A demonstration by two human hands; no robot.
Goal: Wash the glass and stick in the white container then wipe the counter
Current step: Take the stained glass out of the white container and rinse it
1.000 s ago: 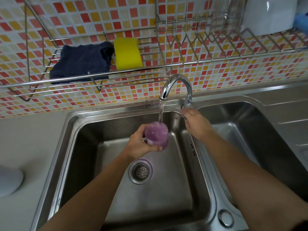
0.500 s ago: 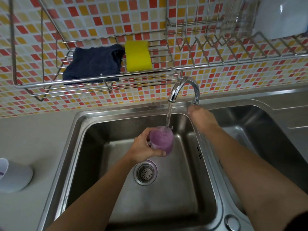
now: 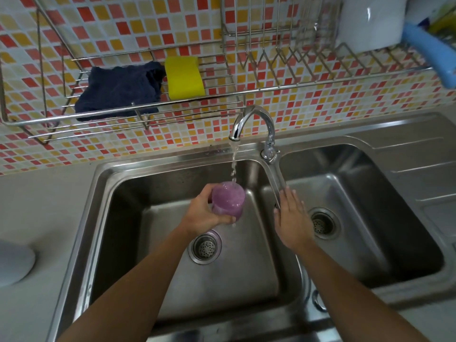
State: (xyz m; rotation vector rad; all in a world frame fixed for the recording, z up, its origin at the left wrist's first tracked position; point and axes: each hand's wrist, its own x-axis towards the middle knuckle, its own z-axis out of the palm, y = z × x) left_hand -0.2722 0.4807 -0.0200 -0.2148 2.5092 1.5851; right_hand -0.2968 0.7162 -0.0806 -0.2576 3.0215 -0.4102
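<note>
My left hand [image 3: 201, 213] grips a glass [image 3: 228, 198] full of foamy purple liquid and holds it over the left sink basin [image 3: 222, 280]. Water runs from the chrome tap [image 3: 254, 124] straight into the glass and spills over its rim. My right hand [image 3: 291, 215] hovers flat with fingers spread above the divider between the two basins, holding nothing. A white container [image 3: 14, 262] lies at the left edge on the grey counter [image 3: 42, 208]. I see no stick in this view.
A wire rack [image 3: 153, 104] on the tiled wall holds a dark blue cloth [image 3: 118, 88] and a yellow sponge [image 3: 183, 77]. Further right on the rack stand a white vessel [image 3: 370, 23] and a blue item [image 3: 431, 53]. The right basin [image 3: 365, 218] has its own drain.
My right hand left the tap lever and dropped back to the basin divider, fingers spread. The water keeps running into the glass, which my left hand holds in place.
</note>
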